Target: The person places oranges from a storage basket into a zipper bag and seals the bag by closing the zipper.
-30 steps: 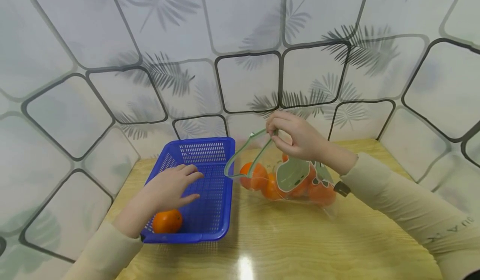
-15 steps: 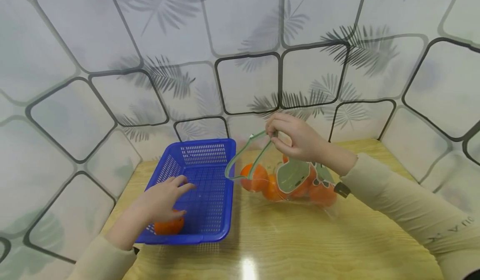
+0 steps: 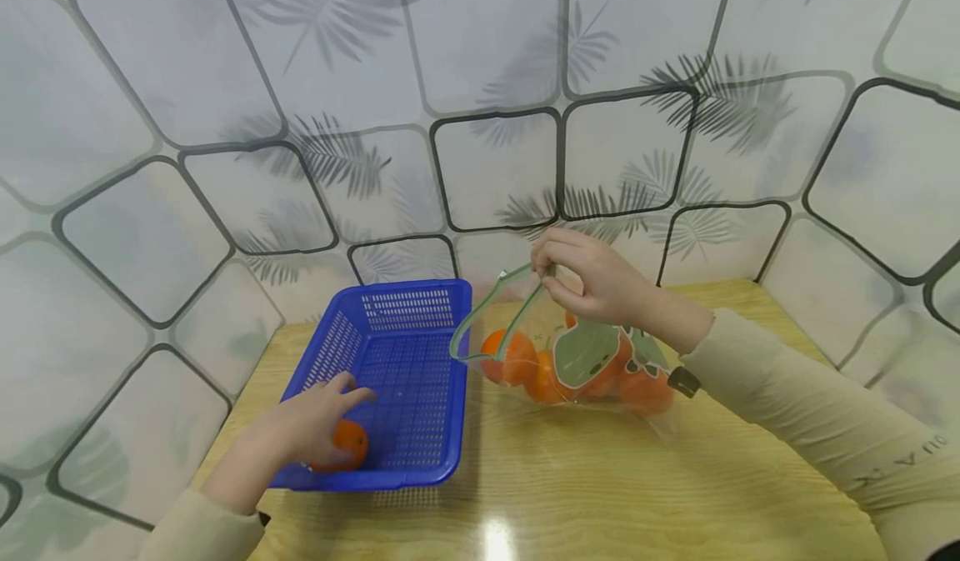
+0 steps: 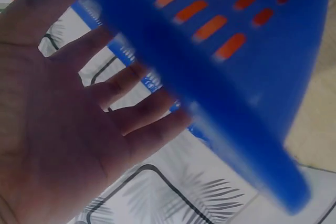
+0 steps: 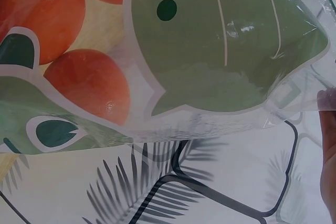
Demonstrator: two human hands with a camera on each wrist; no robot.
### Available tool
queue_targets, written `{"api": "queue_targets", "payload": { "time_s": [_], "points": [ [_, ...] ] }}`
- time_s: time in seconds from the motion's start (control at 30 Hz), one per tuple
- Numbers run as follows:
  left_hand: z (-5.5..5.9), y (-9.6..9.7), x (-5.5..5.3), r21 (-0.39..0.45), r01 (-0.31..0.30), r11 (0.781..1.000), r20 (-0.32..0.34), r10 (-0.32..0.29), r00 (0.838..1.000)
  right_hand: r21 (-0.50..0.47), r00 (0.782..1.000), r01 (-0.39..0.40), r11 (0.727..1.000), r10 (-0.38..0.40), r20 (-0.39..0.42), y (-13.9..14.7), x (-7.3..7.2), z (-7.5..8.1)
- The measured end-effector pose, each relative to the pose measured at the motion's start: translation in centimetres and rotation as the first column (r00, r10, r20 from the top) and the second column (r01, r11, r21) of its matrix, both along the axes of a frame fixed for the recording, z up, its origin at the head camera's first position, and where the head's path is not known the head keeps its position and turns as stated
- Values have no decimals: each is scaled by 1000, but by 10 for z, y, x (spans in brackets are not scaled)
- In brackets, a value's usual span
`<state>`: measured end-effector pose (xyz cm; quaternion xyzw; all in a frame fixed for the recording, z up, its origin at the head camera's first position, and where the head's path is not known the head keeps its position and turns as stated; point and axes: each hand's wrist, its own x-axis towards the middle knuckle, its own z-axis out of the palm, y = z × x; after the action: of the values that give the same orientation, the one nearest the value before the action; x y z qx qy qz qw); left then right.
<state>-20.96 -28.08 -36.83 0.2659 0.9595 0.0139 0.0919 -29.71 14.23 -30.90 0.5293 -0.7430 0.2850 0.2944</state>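
In the head view, a single orange (image 3: 350, 446) lies in the near left corner of a blue plastic basket (image 3: 397, 479). My left hand (image 3: 307, 423) is over that corner, thumb across the front of the orange and fingers spread above it. The left wrist view shows the same hand (image 4: 68, 114) with extended fingers behind the basket's rim. Between thumb and fingers, my right hand (image 3: 588, 273) pinches the green-edged mouth of a clear plastic bag (image 3: 588, 353), holding it up. Several oranges (image 3: 517, 357) are inside the bag, partly hidden by its green leaf print (image 5: 210, 51).
Basket and bag stand side by side on a wooden table (image 3: 570, 486). A patterned wall (image 3: 495, 169) rises behind the table and along both sides. The bag's open mouth leans toward the basket's right rim.
My left hand has moved down and toward the near left, from above the basket's middle to the orange. The right hand and bag stay in place.
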Motion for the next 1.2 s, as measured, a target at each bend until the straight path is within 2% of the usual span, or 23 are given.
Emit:
{"api": "queue_targets", "payload": {
  "time_s": [0.2, 0.4, 0.6, 0.97, 1.1, 1.2],
  "points": [
    [-9, -6, 3, 18, -39, 999, 33, 38, 999, -2, 1000, -8, 1000, 8, 6, 0, 0, -1],
    [-11, -7, 4, 19, -55, 998, 38, 54, 998, -3, 1000, -12, 1000, 12, 7, 0, 0, -1],
    [-14, -8, 2, -25, -97, 995, 35, 98, 995, -4, 1000, -17, 1000, 17, 9, 0, 0, -1],
    [-14, -7, -1, -25, -172, 985, 133, 173, 976, 2, 1000, -15, 1000, 15, 20, 0, 1, -1],
    [-15, -7, -1, -21, -153, 988, 133, 154, 979, -1, 1000, -21, 1000, 21, 19, 0, 0, -2],
    [-15, -7, -1, -15, -112, 994, 113, 113, 987, -1, 999, -29, 1000, 29, 21, 0, 0, -1]
  ]
}}
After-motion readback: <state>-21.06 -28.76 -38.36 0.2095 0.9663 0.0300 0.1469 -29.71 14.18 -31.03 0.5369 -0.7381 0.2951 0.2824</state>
